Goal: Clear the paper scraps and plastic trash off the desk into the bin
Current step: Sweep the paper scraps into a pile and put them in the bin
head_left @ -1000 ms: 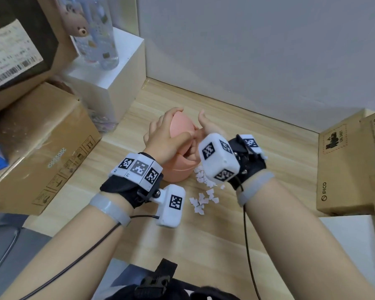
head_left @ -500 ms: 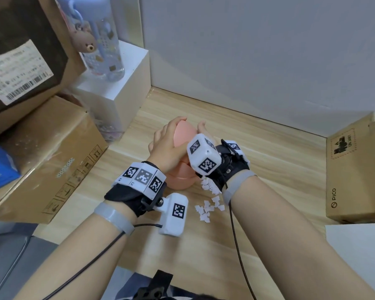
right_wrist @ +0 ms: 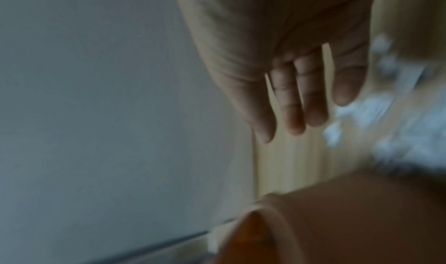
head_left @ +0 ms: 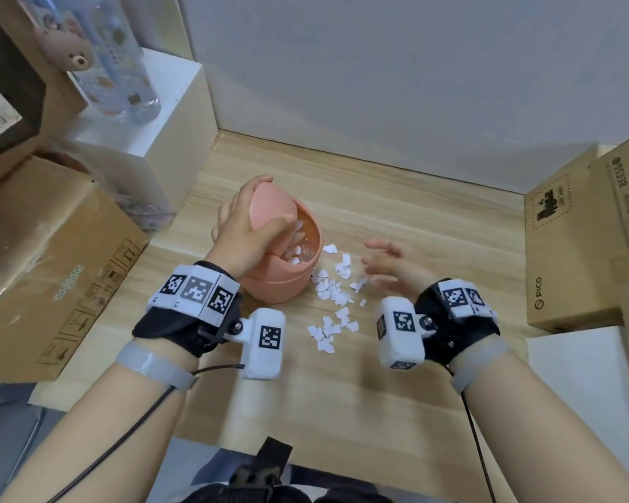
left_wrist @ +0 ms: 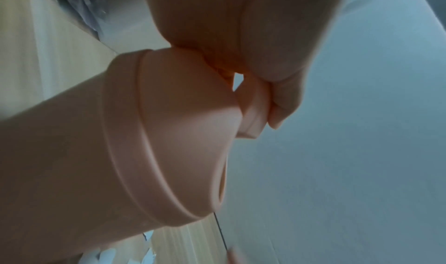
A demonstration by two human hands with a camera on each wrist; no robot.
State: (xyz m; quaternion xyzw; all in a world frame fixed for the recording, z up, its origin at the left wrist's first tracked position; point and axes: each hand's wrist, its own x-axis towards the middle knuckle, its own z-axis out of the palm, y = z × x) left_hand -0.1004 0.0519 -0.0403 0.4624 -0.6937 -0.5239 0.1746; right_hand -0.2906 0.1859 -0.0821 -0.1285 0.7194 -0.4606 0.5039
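A small pink bin [head_left: 287, 285] stands on the wooden desk [head_left: 433, 226]. My left hand [head_left: 247, 234] grips its swing lid [head_left: 269, 208] and holds it tilted up; the left wrist view shows the fingers [left_wrist: 282, 100] curled over the lid's edge [left_wrist: 251, 115]. White scraps and clear plastic [head_left: 300, 248] lie inside the bin's opening. Several white paper scraps [head_left: 333, 295] are scattered on the desk right of the bin. My right hand [head_left: 389, 265] hovers over them, blurred, fingers [right_wrist: 292, 104] straight and holding nothing.
Cardboard boxes [head_left: 48, 255] crowd the left side and more boxes [head_left: 574, 241] stand on the right. A white box [head_left: 149, 118] at the back left bears a clear bottle [head_left: 124, 67]. A grey wall [head_left: 396, 74] closes the back.
My right hand has left the bin's opening and moved right and down over the scraps on the desk. More scraps now show inside the bin. The left hand still holds the lid.
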